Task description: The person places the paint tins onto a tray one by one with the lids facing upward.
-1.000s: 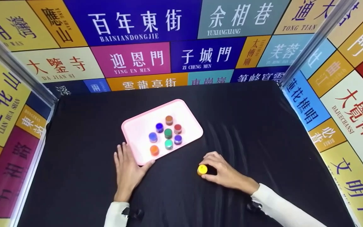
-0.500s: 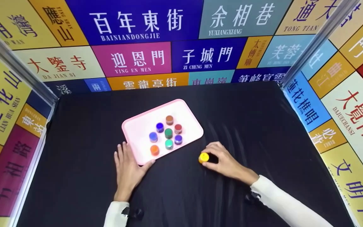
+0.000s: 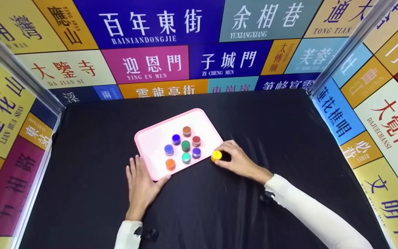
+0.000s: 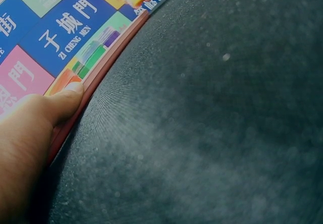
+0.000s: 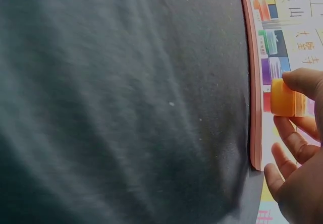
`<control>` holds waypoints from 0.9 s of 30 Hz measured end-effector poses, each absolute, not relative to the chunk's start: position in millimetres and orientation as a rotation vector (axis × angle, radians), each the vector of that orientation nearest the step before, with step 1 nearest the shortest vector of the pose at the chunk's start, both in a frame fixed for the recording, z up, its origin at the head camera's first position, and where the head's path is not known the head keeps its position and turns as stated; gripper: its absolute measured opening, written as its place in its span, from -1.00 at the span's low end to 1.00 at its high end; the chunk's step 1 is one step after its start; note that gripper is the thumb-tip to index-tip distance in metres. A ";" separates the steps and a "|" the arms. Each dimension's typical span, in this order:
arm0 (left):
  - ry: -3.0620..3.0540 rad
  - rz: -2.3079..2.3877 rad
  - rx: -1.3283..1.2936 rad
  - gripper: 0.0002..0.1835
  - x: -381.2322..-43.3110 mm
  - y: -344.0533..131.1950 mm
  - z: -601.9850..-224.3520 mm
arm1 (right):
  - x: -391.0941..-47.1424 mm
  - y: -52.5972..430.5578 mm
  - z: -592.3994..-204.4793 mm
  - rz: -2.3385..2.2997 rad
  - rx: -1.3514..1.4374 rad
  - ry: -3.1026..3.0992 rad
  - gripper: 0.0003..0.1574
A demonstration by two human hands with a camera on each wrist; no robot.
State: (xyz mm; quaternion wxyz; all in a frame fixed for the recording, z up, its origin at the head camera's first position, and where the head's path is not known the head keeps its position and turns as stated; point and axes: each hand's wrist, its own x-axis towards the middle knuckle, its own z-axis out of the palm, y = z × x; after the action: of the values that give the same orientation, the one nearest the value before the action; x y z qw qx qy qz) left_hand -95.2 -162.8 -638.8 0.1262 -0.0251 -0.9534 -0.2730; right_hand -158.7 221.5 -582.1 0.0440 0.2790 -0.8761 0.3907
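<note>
A small yellow-capped paint pot (image 3: pixel 216 156) is pinched between thumb and fingers of my right hand (image 3: pixel 235 159), at the near right edge of the pink tray (image 3: pixel 154 152). In the right wrist view the yellow pot (image 5: pixel 283 97) overlaps the tray, above its rim. My left hand (image 3: pixel 141 186) lies at the tray's near left corner with straight fingers along the left side. Its thumb (image 4: pixel 68 100) rests on the near rim. Several paint pots stand on the tray, among them an orange one (image 3: pixel 170 164), a dark green one (image 3: pixel 185 145) and a brown one (image 3: pixel 187 131).
A black cloth (image 3: pixel 92 145) covers the table around the tray. Walls printed with coloured signs, such as a pink panel (image 3: pixel 111 65), enclose the back and both sides. A metal post (image 3: pixel 344 48) rises at the back right corner.
My right hand has carried the yellow paint pot away from the body, up to the tray's near right edge. The left hand and tray have stayed in place.
</note>
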 end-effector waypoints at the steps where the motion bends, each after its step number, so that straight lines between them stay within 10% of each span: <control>1: -2.778 -0.796 -0.073 0.43 -95.3 -162.7 -638.7 | -161.1 220.4 -582.0 1.190 0.851 -2.683 -0.56; 27: -2.781 -0.796 -0.066 0.43 -94.1 -160.9 -636.6 | -190.0 197.5 -588.9 1.265 0.789 -2.677 -0.58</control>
State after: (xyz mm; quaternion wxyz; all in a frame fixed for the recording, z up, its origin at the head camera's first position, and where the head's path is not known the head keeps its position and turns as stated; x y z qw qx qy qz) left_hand -94.1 -160.9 -636.6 0.1237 -0.0227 -0.9538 -0.2729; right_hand -190.0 197.5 -588.9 0.0385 0.2573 -0.8730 0.4125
